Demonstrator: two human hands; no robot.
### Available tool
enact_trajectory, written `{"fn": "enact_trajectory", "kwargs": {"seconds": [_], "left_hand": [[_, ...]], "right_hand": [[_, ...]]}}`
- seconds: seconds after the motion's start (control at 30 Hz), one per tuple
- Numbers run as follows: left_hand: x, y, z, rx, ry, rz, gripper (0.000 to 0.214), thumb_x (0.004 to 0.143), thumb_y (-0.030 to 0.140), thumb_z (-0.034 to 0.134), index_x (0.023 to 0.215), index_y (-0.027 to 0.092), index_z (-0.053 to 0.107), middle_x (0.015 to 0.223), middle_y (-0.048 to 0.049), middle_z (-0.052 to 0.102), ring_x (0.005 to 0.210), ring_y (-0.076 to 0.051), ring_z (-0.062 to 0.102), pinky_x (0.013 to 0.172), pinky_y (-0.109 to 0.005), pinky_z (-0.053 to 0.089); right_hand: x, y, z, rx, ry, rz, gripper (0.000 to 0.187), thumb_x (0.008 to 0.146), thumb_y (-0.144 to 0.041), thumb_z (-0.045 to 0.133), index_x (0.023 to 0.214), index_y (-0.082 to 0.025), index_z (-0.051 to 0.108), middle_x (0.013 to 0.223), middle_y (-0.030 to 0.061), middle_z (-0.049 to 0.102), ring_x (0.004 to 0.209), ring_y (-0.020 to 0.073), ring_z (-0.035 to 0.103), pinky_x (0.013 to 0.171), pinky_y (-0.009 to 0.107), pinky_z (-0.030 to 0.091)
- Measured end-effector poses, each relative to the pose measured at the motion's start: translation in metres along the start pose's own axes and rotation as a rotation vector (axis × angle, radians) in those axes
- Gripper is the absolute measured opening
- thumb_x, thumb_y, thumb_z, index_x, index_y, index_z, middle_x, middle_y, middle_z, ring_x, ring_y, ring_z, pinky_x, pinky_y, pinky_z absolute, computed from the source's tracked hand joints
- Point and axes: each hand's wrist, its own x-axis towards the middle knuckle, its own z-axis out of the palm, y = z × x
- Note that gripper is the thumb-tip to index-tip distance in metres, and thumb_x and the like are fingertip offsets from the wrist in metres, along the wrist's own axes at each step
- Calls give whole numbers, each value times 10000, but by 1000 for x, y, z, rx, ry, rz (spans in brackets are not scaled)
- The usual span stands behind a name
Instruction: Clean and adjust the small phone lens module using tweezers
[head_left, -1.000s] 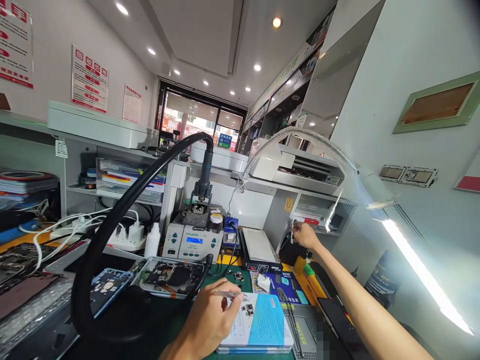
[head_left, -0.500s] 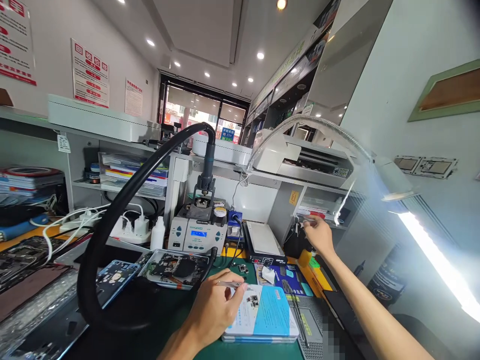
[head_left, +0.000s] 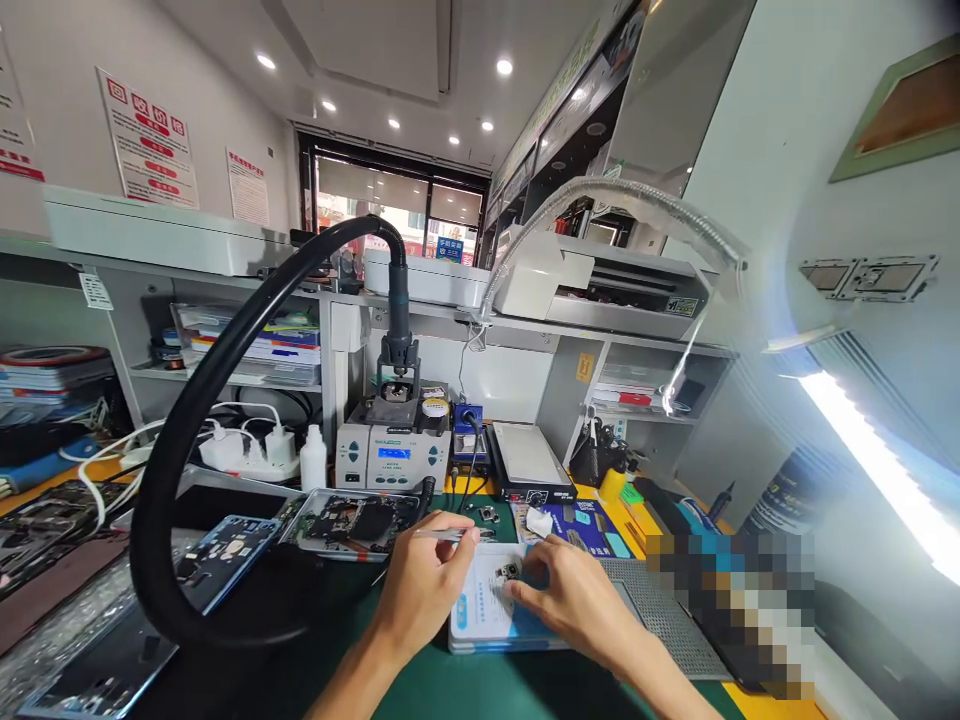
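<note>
My left hand [head_left: 429, 575] is closed on a pair of tweezers [head_left: 450, 534], pinched between thumb and fingers and pointing right. A flat white and blue case [head_left: 480, 610] lies on the green mat just right of it. On the case rests a small phone camera module [head_left: 511, 571]. My right hand [head_left: 574, 595] hovers over the case's right half, thumb and fingers apart and curved around the module's right side. Whether a fingertip touches the module I cannot tell. The right hand's fingertips are partly hidden behind the hand.
A hot air station [head_left: 394, 455] stands behind, its black hose [head_left: 161, 450] looping across the left. An opened phone [head_left: 360, 525] lies in a tray. A heating plate [head_left: 529, 470], a pen holder [head_left: 596, 458] and a grey perforated mat [head_left: 675, 620] are to the right.
My right hand has come back from the pen holder at the back right to above the case. My left hand stays by the case with the tweezers. The view has shifted slightly.
</note>
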Motion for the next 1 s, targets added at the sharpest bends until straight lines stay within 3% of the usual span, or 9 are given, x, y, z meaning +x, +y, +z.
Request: {"fn": "enact_trajectory", "kwargs": {"seconds": [0.17,0.33,0.47,0.6,0.83,1.0], "left_hand": [[0,-5,2,51,-38,13,253,943,371,545,954,170,698,860,-48,703,560,-135,589,517,-248,443],[-7,-11,6,257,-65,226,221,987,289,480,1040,208,680,939,-47,685,743,-169,676,663,-274,517],[-12,-14,14,391,-115,388,255,997,206,423,1102,229,653,965,-46,675,736,-172,689,631,-279,522],[-14,-15,18,540,-147,518,307,967,115,375,1039,232,650,952,-53,665,783,-206,696,628,-310,532],[-13,-15,18,624,-211,612,210,938,170,458,979,219,658,916,-77,682,805,-245,679,685,-372,589],[-14,-18,24,621,-150,671,175,882,262,624,1038,223,693,967,-81,724,837,-241,710,717,-351,623]], "right_hand": [[3,0,10,69,-24,12,139,850,-259,593,806,-188,704,873,85,738,813,252,652,689,313,389],[3,3,10,208,-3,44,85,747,-206,605,742,-177,685,775,64,732,724,214,622,643,289,379],[8,11,7,319,59,120,78,719,-223,619,681,-169,660,668,39,689,627,177,564,581,272,357],[12,18,-4,412,95,134,92,745,-220,594,728,-159,661,717,34,702,642,154,578,581,242,395],[15,13,-13,529,161,109,79,734,-216,630,730,-150,673,709,21,684,643,139,562,574,229,401],[28,9,-18,596,170,21,63,735,-187,630,722,-147,677,701,4,671,641,126,568,583,216,421]]}}
